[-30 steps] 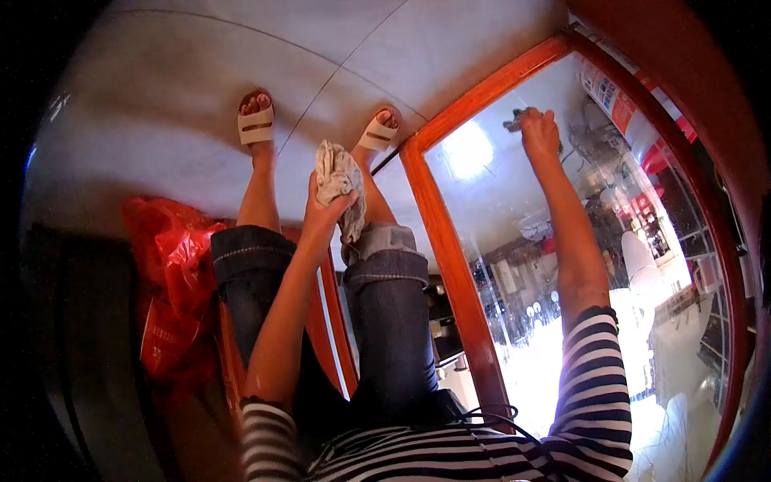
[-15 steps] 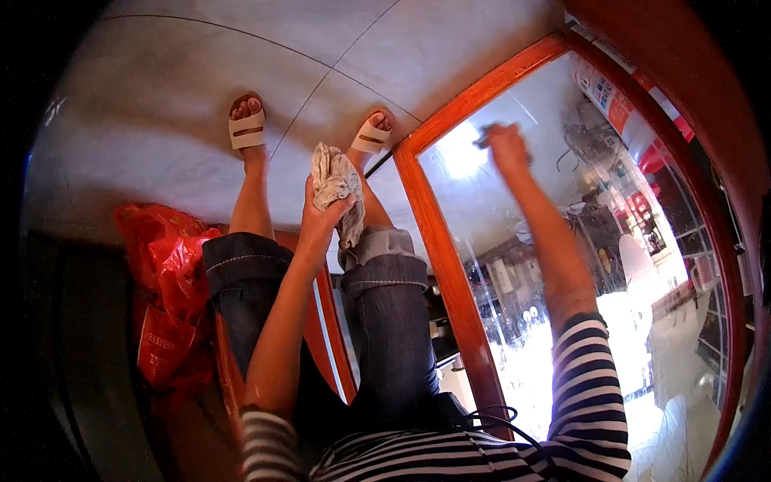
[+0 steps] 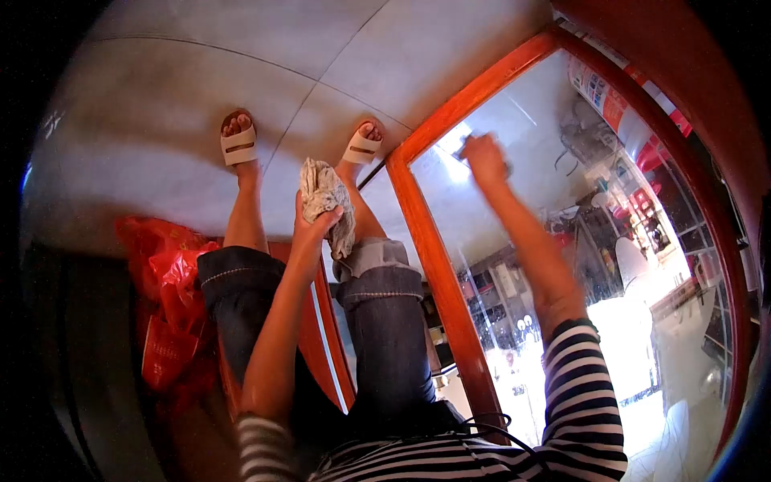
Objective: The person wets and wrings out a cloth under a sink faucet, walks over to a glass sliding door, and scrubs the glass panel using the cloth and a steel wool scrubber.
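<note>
A crumpled, greyish-white rag [image 3: 321,193] is bunched in my left hand [image 3: 309,225], fingers closed round it, above my right shin. My right hand [image 3: 486,163], blurred by motion, is at the upper left part of the glass pane [image 3: 530,201]. Its fingers are curled, and a small dark bit shows at their tips, too smeared to name. An orange-brown wooden frame [image 3: 438,249] surrounds the pane. Bright reflections of the room cover the glass.
A red plastic bag [image 3: 173,265] is to the left of my legs. My feet in white sandals [image 3: 239,147] rest on the grey tiled floor [image 3: 177,80]. A dark cord [image 3: 490,426] hangs near my waist. Printed paper [image 3: 602,100] shows at the pane's upper right.
My right hand has shifted slightly left on the glass, towards the frame. The left hand keeps its hold on the rag. The whole view has tilted a little.
</note>
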The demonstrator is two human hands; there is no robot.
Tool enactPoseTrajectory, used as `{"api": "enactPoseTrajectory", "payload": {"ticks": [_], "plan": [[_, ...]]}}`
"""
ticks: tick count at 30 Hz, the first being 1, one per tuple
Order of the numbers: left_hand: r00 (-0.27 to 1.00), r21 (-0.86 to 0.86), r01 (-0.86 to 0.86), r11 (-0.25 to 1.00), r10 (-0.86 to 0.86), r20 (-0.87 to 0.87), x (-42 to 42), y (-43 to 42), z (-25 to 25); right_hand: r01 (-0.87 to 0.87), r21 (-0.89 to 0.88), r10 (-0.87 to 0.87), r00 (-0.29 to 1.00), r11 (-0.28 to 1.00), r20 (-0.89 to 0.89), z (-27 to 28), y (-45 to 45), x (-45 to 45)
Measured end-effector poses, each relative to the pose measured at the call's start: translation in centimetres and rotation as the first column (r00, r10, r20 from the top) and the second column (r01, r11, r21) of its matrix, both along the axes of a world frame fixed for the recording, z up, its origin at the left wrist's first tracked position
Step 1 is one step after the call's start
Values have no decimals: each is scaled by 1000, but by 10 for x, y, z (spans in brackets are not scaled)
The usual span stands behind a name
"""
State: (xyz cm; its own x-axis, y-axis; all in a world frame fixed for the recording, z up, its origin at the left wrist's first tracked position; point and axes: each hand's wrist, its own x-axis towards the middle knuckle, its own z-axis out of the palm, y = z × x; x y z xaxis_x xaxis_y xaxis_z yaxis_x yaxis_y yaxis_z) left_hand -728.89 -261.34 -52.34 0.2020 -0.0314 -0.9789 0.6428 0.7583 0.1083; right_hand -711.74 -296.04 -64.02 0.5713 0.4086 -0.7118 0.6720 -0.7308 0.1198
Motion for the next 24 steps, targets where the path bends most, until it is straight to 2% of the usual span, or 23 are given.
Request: {"api": "enactPoseTrajectory", "payload": {"ticks": [1, 3, 5, 6, 7, 9, 10, 12, 15, 16, 17, 18, 19, 20, 23, 24], "plan": [[1000, 17, 2, 1000, -2, -1, 0, 0, 1, 46, -5, -46, 988, 999, -148, 1, 6, -34], [1000, 34, 5, 999, -4, -26, -3, 4, 2, -149, 55, 158, 956, 987, -245, -1, 15, -53], [998, 20, -20, 1000, 22, -65, 0, 0, 3, -45, -13, 43, 988, 999, -145, -24, -1, -2], [997, -1, -15, 1000, 15, -73, -1, 0, 1, -107, -112, 113, 993, 988, 46, -11, 19, 43], [997, 2, -20, 1000, 20, -70, -1, 0, 1, -176, -153, 197, 972, 972, 130, -14, 13, 88], [998, 5, -17, 1000, 17, -65, -2, 1, 1, -277, -306, 352, 908, 911, 225, -20, 2, 176], [998, 12, -22, 1000, 22, -62, -3, 0, 1, -275, -314, 376, 865, 909, 333, -13, 5, 210], [996, 7, -18, 1000, 18, -87, 3, 2, 3, -442, -364, 561, 745, 820, 360, -7, -3, 254], [994, -46, -17, 999, 12, -108, 2, 1, 4, -136, -235, 204, 933, 963, 296, -28, -9, 217], [994, -70, -24, 997, 16, -106, 2, -1, 4, -222, -146, 230, 972, 964, 43, -37, -17, 186], [995, -44, 24, 999, -28, -93, 2, -3, 5, 223, -78, -217, 973, 972, 72, -48, -13, 139], [995, -9, 74, 997, -75, -71, 2, -3, 2, -171, -110, 171, 985, 979, -14, -61, -29, 97], [991, 28, 124, 992, -123, -48, 4, -1, 0, -297, 37, 299, 944, 954, -139, -41, 1, 70], [991, 22, 122, 992, -121, -66, 5, 0, 2, -341, 191, 372, 914, 921, -161, -30, 10, 64], [995, -16, -6, 1000, 4, -97, 2, 4, 1, -357, -23, 357, 927, 934, 117, -49, -9, 127], [995, -31, -22, 999, 19, -101, -1, 3, 1, -292, 38, 286, 951, 956, 121, -32, 2, 165]]}}
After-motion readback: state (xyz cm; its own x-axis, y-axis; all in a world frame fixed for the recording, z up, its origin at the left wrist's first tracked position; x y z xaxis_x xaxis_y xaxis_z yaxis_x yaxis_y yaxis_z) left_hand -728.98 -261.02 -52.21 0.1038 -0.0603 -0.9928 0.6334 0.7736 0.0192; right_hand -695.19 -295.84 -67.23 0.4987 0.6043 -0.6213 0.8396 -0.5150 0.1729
